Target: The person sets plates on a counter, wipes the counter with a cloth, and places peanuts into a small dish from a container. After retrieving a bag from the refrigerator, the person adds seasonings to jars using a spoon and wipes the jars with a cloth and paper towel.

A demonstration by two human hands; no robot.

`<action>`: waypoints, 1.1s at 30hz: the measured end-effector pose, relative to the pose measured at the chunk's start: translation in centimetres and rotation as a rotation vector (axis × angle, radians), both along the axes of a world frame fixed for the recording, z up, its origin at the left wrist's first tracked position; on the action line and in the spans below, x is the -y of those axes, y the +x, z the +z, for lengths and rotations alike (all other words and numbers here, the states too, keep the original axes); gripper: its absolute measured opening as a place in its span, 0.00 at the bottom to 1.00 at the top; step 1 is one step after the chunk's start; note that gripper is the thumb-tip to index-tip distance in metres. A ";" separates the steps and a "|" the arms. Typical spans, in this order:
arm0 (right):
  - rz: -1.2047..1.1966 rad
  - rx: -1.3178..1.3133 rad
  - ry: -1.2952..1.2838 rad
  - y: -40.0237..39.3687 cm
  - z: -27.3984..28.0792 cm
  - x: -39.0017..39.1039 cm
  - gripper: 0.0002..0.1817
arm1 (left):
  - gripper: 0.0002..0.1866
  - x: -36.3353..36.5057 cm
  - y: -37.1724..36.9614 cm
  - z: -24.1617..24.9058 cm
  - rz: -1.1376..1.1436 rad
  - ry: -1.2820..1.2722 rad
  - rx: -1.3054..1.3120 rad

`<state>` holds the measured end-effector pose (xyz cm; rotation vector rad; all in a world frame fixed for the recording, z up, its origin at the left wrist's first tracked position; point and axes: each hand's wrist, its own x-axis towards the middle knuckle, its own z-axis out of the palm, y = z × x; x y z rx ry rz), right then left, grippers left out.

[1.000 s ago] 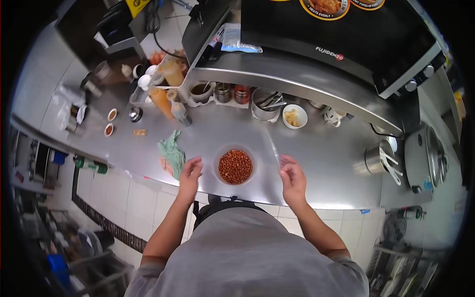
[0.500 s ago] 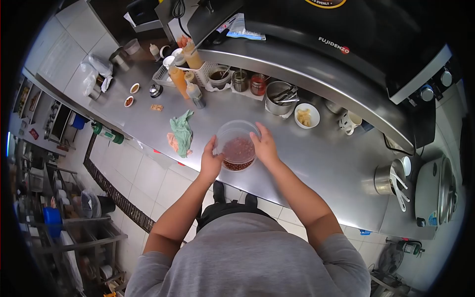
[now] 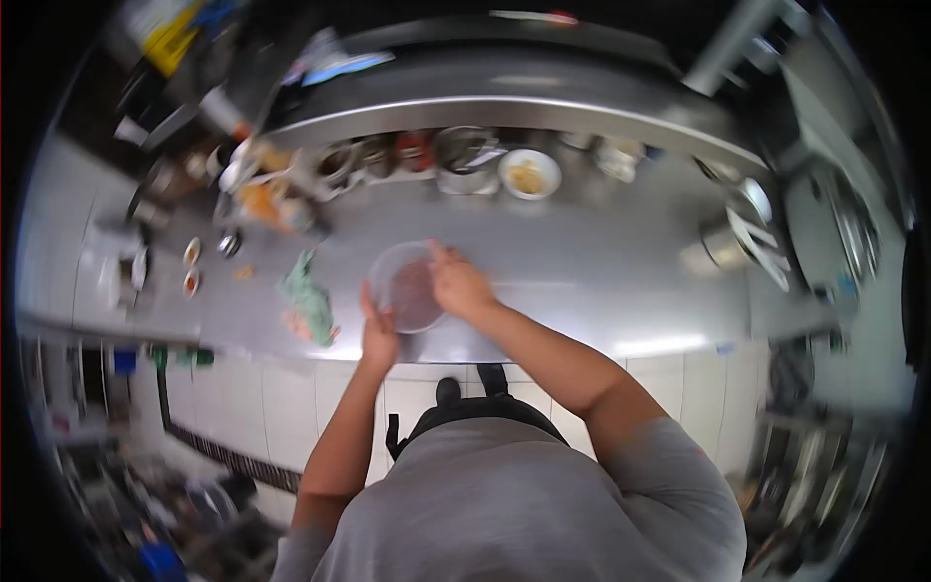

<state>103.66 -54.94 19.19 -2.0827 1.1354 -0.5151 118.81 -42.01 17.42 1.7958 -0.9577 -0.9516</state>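
Observation:
A round clear plastic container (image 3: 412,291) with small reddish-brown contents sits on the steel counter before me, its lid seemingly on top. My left hand (image 3: 380,328) is curved against its left side, thumb near the rim. On the right side, my right hand (image 3: 460,283) grips the rim, its fingers partly hidden and smeared by motion. Just left of the container lies a crumpled green cloth (image 3: 306,296), with a pinkish cloth (image 3: 298,328) partly under it.
Along the back of the steel counter (image 3: 582,262) stand a white bowl of pale yellow pieces (image 3: 529,175), a metal pot (image 3: 465,160) and orange squeeze bottles (image 3: 260,206). Two small sauce cups (image 3: 191,267) are at far left. A pot with white-handled utensils (image 3: 727,242) stands right.
My head view has turned and is now blurred, so the counter's things appear shifted left. Both hands stay at the container; the right hand has moved further over its rim.

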 end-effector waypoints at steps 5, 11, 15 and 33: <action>-0.315 0.175 0.386 -1.4 -1.8 -2.6 0.27 | 0.30 -0.7 0.6 1.6 -0.034 0.039 -0.451; -0.561 1.005 0.743 -15.3 2.6 -15.9 0.38 | 0.26 -3.1 -8.9 4.6 -0.507 0.198 -0.524; -0.693 1.298 1.002 -27.3 2.4 -23.6 0.37 | 0.28 -3.1 -17.7 6.7 -0.923 0.265 -0.488; -1.459 1.698 0.559 -64.2 -2.5 -43.7 0.32 | 0.24 0.4 -60.6 -6.0 -1.289 0.825 -0.210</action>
